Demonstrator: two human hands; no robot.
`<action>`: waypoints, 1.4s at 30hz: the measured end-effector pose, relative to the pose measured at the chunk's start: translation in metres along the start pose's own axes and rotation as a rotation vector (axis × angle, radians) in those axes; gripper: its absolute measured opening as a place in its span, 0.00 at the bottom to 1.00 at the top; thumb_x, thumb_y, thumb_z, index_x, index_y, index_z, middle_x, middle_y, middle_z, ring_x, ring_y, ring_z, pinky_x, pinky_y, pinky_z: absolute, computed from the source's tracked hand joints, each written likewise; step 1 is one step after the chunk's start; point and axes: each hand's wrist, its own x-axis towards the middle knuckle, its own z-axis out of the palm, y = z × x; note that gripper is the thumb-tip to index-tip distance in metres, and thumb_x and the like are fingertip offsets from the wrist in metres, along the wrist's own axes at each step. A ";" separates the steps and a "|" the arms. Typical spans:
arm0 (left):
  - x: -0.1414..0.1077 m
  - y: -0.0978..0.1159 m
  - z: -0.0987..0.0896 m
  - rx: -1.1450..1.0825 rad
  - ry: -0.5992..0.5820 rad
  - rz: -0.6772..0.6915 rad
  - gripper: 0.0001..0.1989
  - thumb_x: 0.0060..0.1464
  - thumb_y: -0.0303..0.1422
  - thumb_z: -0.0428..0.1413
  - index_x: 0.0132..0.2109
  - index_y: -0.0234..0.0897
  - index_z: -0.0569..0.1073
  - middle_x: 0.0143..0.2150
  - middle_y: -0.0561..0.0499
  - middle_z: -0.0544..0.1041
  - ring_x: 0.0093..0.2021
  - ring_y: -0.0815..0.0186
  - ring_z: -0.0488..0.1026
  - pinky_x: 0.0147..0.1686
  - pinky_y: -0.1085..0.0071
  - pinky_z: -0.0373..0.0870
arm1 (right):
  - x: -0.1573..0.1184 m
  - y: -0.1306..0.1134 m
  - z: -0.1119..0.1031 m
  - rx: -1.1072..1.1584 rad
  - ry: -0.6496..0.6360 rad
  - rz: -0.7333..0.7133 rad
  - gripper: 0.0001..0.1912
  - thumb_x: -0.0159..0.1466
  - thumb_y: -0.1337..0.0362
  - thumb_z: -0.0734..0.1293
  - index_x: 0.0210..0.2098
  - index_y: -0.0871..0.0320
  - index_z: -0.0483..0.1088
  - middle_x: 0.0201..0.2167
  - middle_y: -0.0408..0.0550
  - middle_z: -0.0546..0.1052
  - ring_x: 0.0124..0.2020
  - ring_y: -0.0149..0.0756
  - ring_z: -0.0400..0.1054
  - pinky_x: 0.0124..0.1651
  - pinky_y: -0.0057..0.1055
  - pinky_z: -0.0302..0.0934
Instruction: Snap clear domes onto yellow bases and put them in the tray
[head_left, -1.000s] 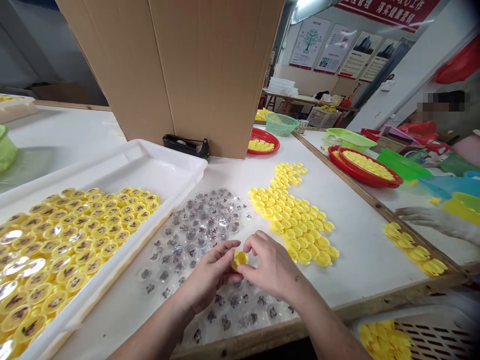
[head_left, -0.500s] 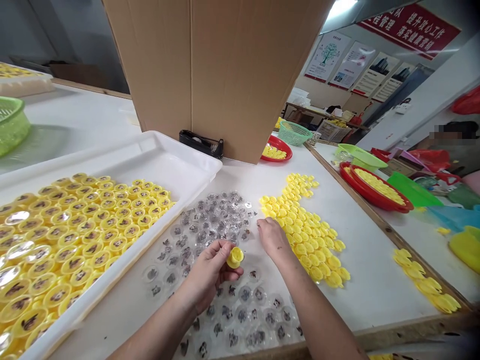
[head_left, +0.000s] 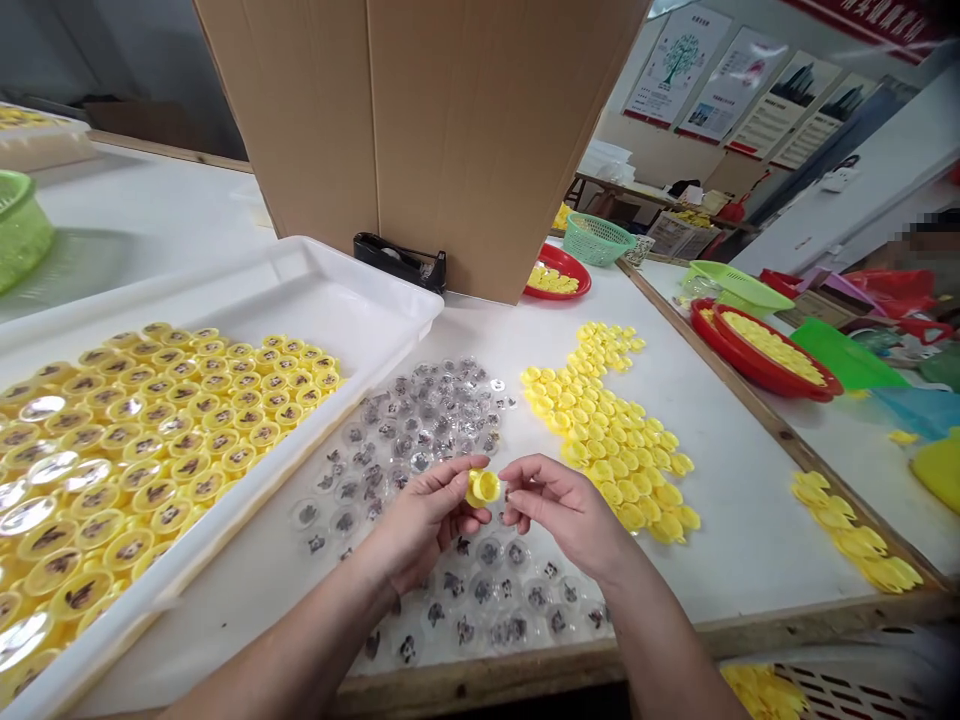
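Note:
My left hand (head_left: pixel 439 505) is closed around a small yellow plastic cup (head_left: pixel 484 487), its round opening turned towards my right hand. Beside the cup's rim, the fingers of my right hand (head_left: pixel 555 505) are pinched together. A small pale bit shows at those fingertips, too little of it to identify. Both hands are above a spread of clear round discs (head_left: pixel 457 420) with dark printed figures, lying on the white table (head_left: pixel 727 500). To the right of my right hand lies a heap of loose yellow plastic pieces (head_left: pixel 615 440).
A white tray (head_left: pixel 330 262) at left holds rows of yellow cups with printed tops. Behind it stand a black tape dispenser (head_left: pixel 397 262) and a tall cardboard box (head_left: pixel 450 140). Red plates (head_left: pixel 772 350) and a green basket (head_left: pixel 596 240) sit at right. A wooden strip (head_left: pixel 739 390) edges the table.
My right hand has come back from between the clear discs and the yellow heap to the cup in my left hand. The cup has turned towards it. The camera view has shifted slightly.

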 end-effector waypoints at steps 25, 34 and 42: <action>-0.002 -0.003 0.002 0.076 -0.046 0.029 0.16 0.45 0.35 0.64 0.42 0.36 0.76 0.36 0.49 0.76 0.32 0.70 0.71 0.32 0.75 0.68 | -0.009 -0.012 0.019 -0.682 0.228 -0.245 0.11 0.56 0.63 0.70 0.40 0.51 0.71 0.33 0.46 0.74 0.29 0.34 0.71 0.30 0.30 0.69; -0.003 -0.009 0.002 0.067 -0.078 0.061 0.15 0.46 0.33 0.63 0.43 0.35 0.75 0.36 0.49 0.75 0.34 0.70 0.71 0.34 0.75 0.68 | -0.015 -0.019 0.019 -0.787 0.239 -0.359 0.09 0.56 0.63 0.70 0.37 0.53 0.71 0.33 0.46 0.74 0.29 0.34 0.71 0.33 0.33 0.69; -0.005 -0.009 0.003 0.031 -0.084 0.029 0.14 0.46 0.33 0.64 0.42 0.36 0.75 0.35 0.50 0.75 0.32 0.70 0.71 0.32 0.75 0.68 | -0.016 -0.017 0.020 -0.744 0.236 -0.297 0.09 0.56 0.65 0.70 0.37 0.53 0.72 0.34 0.46 0.75 0.31 0.35 0.72 0.33 0.32 0.71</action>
